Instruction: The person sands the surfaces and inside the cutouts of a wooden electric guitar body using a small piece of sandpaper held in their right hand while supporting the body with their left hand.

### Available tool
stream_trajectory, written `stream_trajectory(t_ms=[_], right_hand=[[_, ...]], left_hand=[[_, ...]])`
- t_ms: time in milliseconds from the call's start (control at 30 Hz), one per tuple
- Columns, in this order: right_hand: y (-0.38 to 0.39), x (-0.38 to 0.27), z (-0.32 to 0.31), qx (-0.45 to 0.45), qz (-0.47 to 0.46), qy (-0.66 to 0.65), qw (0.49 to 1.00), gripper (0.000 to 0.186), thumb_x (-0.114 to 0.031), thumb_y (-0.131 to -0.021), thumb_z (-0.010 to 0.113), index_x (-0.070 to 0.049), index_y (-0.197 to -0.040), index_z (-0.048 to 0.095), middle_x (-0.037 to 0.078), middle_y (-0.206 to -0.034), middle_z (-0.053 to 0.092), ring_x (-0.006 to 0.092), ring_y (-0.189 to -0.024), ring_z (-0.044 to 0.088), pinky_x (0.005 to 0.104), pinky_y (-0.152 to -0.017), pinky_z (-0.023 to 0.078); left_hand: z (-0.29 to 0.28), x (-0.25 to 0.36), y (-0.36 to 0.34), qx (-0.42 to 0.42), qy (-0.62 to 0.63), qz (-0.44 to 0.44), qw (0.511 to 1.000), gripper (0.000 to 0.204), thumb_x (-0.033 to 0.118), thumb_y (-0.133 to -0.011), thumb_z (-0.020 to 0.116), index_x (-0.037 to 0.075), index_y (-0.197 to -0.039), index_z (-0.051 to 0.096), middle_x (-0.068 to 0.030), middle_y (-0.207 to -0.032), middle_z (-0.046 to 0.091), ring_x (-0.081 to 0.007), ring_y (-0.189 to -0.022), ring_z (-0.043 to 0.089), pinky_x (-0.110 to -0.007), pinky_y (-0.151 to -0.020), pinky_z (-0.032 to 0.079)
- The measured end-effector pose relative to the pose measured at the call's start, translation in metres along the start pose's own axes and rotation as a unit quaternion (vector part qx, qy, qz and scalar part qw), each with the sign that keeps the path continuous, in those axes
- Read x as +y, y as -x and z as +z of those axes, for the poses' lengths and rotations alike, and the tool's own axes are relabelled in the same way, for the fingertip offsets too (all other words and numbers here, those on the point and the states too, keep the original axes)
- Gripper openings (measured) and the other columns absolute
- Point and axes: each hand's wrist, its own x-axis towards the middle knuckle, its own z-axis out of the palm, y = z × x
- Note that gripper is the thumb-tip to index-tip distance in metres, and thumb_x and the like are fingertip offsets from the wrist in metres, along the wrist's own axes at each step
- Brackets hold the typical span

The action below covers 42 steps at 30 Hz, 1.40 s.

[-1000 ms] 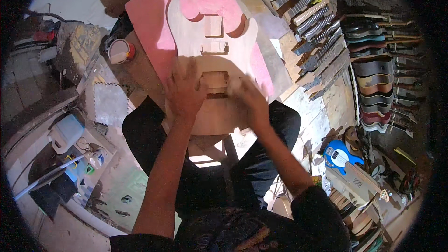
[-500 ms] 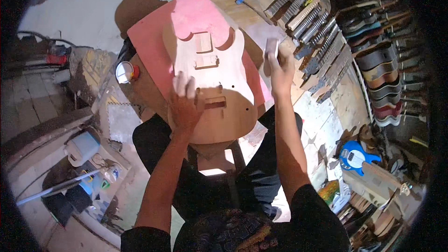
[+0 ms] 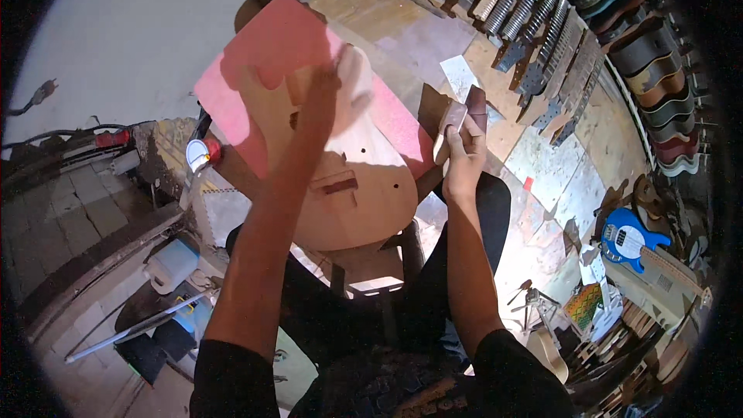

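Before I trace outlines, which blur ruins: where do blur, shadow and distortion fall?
Head view: left hand blurred, right hand sharper; head view: shadow over the lower end of the guitar body; head view: straight edges bow near the dark rim.

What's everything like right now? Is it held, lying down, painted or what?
Guitar body: bare wood, lying on the pink board
Pink board: flat, under the guitar body
Small block: held in the right hand
Left hand: blurred, over the guitar body
Guitar necks: unattached, lined up
Blue guitar: painted, neck attached
Red can: can't tell if it's open
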Motion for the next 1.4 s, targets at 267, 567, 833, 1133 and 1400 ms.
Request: stream_trajectory(t_ms=[267,567,833,1133,1400], right_hand=[[-0.010,0.002,-0.006,0.032,0.002,-0.067,0.997,0.034,-0.003,-0.100,0.064,0.001,-0.133,0.056,0.011,-0.126,0.067,0.0158,-0.112,0.063,0.0306,-0.099,0.049],[-0.001,0.006,-0.003,0.029,-0.015,-0.042,0.999,0.034,-0.002,-0.098,0.066,0.001,-0.131,0.059,0.010,-0.124,0.067,0.0154,-0.112,0.063,0.0299,-0.100,0.049],[0.014,0.005,-0.008,-0.015,-0.083,0.129,0.988,0.035,-0.001,-0.099,0.065,0.002,-0.133,0.057,0.012,-0.128,0.066,0.0172,-0.115,0.064,0.0303,-0.101,0.050],[0.034,0.009,-0.007,-0.011,-0.015,0.027,0.999,0.033,-0.003,-0.099,0.065,0.002,-0.131,0.057,0.013,-0.129,0.066,0.0179,-0.117,0.063,0.0314,-0.101,0.048],[0.026,0.037,-0.013,-0.056,-0.060,0.077,0.994,0.035,0.002,-0.098,0.063,0.002,-0.132,0.055,0.015,-0.133,0.064,0.0186,-0.121,0.062,0.0318,-0.103,0.047]], left_hand=[[0.019,0.009,0.007,0.060,-0.046,0.021,0.997,0.073,0.047,-0.099,0.055,-0.004,-0.150,0.043,-0.0268,-0.157,0.038,-0.0435,-0.145,0.037,-0.053,-0.119,0.029],[-0.002,0.152,0.160,-0.278,0.024,0.025,0.960,0.093,0.050,-0.086,0.069,-0.003,-0.154,0.036,-0.0229,-0.163,0.031,-0.0376,-0.152,0.028,-0.057,-0.123,0.020],[-0.002,0.118,0.173,-0.095,0.018,0.106,0.990,0.102,0.062,-0.083,0.068,-0.004,-0.154,0.037,-0.0205,-0.164,0.031,-0.0367,-0.152,0.029,-0.057,-0.123,0.019],[-0.003,0.064,0.107,0.054,0.055,-0.084,0.993,0.111,0.069,-0.083,0.066,-0.009,-0.154,0.033,-0.0301,-0.163,0.026,-0.0414,-0.154,0.022,-0.055,-0.124,0.018],[-0.011,0.062,0.101,-0.028,0.009,0.058,0.998,0.107,0.067,-0.083,0.068,-0.005,-0.156,0.034,-0.0284,-0.164,0.027,-0.0421,-0.154,0.022,-0.055,-0.125,0.017]])
